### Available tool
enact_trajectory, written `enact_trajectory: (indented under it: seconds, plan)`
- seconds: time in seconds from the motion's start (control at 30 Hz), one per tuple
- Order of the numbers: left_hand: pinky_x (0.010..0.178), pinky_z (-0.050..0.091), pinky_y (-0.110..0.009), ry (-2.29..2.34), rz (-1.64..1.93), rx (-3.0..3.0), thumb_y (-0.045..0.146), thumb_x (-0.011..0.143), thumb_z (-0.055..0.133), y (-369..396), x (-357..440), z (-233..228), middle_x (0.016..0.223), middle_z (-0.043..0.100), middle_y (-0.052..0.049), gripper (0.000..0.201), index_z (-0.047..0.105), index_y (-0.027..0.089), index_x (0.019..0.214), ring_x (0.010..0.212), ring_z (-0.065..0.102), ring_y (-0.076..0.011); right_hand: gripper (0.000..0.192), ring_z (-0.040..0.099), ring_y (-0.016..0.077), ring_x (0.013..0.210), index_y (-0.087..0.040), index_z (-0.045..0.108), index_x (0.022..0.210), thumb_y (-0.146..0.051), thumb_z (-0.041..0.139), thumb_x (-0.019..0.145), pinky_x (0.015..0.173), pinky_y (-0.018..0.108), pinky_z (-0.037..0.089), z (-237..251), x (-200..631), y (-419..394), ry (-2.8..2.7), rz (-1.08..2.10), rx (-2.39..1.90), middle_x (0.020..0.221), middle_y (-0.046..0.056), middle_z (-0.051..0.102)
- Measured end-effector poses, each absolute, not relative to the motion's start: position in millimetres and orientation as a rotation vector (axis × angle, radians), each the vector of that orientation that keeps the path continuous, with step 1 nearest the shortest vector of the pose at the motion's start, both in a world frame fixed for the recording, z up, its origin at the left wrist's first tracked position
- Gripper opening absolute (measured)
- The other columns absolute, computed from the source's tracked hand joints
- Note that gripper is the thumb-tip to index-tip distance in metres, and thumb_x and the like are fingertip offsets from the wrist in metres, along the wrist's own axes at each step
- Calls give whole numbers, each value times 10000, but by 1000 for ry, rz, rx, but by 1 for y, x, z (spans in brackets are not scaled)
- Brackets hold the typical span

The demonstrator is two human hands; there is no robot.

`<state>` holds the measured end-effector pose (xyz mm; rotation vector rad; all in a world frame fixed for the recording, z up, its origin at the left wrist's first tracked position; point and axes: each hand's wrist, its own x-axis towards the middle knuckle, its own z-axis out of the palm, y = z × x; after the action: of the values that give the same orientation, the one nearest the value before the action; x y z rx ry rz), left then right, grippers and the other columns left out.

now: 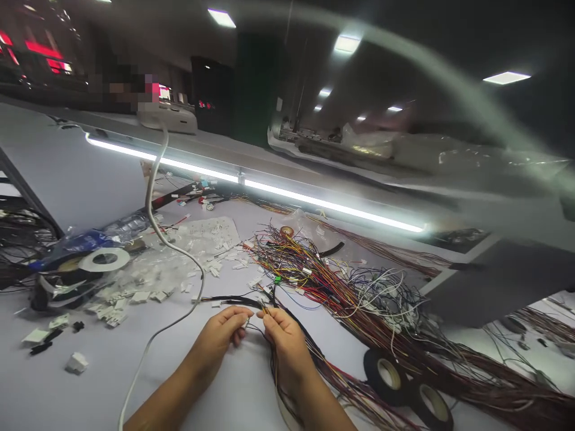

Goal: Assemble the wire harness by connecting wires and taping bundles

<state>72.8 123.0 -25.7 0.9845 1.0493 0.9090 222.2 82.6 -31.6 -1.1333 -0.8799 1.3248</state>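
Note:
My left hand (220, 335) is closed in a pinch at the front middle of the table, a small pale piece, perhaps a connector, showing at its fingertips. Close beside it, my right hand (287, 338) grips a few thin wires (265, 309) between thumb and fingers, their ends poking up. Dark wires run down from there under the right wrist. Just beyond both hands lies a black-sleeved cable (233, 299). A large bundle of coloured wires (323, 287) spreads behind and to the right. What exactly the left fingertips pinch is partly hidden.
White connectors (112, 311) and plastic bags are scattered at left, near a roll of white tape (104, 259). A white cord (155, 221) hangs across the left side. Black tape rolls (375, 374) lie at right. A lit tube lamp (314, 194) spans the shelf edge.

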Motion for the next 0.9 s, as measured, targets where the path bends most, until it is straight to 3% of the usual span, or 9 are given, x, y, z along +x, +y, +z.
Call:
enact_trajectory:
  seconds: [0.17,0.37,0.53,0.73,0.9]
  plan:
    - [588,400,-248,1008,944,969,420,676,749,121,74,-21,696,612,-12,323,710,149,847,619,494,-132,258,260,91,550,-138,612,694,-380,657,773,512,222,209,-23,219,83,-954,1385,-1218,552,-65,351]
    - [556,366,-239,967,917,949,413,681,751,123,72,-23,608,559,15,272,678,158,737,576,466,-125,264,289,78,513,-127,658,823,-377,684,741,494,209,218,-31,218,89,-1026,1282,-1266,552,-64,426]
    - [570,352,-237,985,844,1008,453,709,736,124,70,-20,616,557,18,306,682,160,777,579,455,-118,237,281,73,511,-139,621,770,-362,691,727,484,203,218,-34,215,90,-916,1201,-1303,559,-69,408]
    - [578,353,-239,964,806,1076,458,742,717,122,69,-18,600,531,28,304,669,158,731,578,441,-110,303,376,96,582,-148,592,801,-434,677,749,547,207,307,-32,214,87,-875,1242,-1167,652,-38,488]
    - [711,433,-259,899,842,870,403,704,773,122,68,-21,750,635,-4,357,706,173,967,704,542,-132,299,331,94,554,-163,547,770,-455,612,790,528,211,284,-37,215,89,-890,1211,-1211,620,-56,437]
